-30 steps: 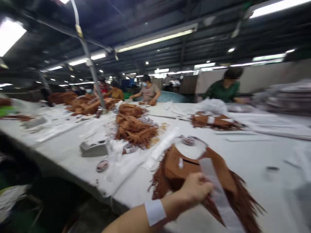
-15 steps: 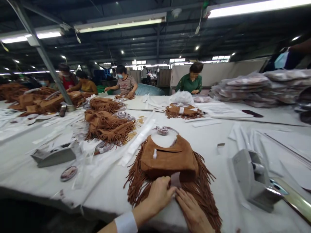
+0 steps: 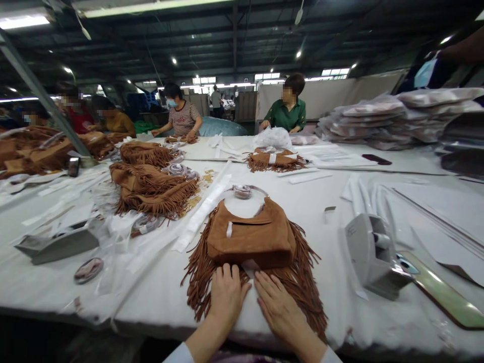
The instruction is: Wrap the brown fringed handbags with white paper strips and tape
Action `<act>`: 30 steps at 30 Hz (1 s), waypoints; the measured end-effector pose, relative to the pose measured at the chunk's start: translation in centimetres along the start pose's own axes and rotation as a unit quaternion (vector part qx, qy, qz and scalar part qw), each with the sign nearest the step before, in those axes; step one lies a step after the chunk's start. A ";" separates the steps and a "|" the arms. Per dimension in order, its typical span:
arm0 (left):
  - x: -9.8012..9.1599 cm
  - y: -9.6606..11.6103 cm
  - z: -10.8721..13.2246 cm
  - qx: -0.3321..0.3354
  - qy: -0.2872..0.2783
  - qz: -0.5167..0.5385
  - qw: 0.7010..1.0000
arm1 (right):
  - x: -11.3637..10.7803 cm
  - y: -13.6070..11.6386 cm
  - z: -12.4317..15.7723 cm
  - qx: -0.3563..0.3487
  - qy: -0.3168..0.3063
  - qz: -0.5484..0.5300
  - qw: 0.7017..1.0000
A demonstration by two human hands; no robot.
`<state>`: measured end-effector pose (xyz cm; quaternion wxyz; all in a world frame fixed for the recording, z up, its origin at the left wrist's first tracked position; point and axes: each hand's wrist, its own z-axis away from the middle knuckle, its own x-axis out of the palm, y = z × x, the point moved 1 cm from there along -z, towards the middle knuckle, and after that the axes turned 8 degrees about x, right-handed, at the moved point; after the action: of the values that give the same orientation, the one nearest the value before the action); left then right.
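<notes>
both hands (image 3: 226, 291) (image 3: 278, 306) | flat at fringe (image 3: 308, 282) | left pinch now opened

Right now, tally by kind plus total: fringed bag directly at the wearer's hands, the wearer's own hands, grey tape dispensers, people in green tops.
Fringed bag at the hands: 1
Wearer's own hands, left hand and right hand: 2
Grey tape dispensers, left one and right one: 2
Person in green top: 1
Total: 6

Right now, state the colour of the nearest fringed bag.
The bag is brown, best in the head view.
</notes>
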<state>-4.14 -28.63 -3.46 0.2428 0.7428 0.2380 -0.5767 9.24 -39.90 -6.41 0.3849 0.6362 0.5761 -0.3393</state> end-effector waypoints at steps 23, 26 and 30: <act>-2.6 -3.4 -5.4 0.045 -0.079 0.242 0.966 | -1.4 -2.6 1.8 0.059 -0.153 -0.130 0.978; -3.6 -3.3 -5.8 0.039 -0.071 0.253 0.964 | -1.2 -3.3 1.3 0.088 -0.153 -0.131 0.975; -4.6 -3.1 -6.0 0.032 -0.069 0.255 0.964 | -0.1 -3.8 -1.0 0.142 -0.154 -0.106 0.972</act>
<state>-2.62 -22.78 2.11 0.3735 0.7448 0.0048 -0.5529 5.43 -38.91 -6.27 0.3364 0.5594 0.5201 -0.5508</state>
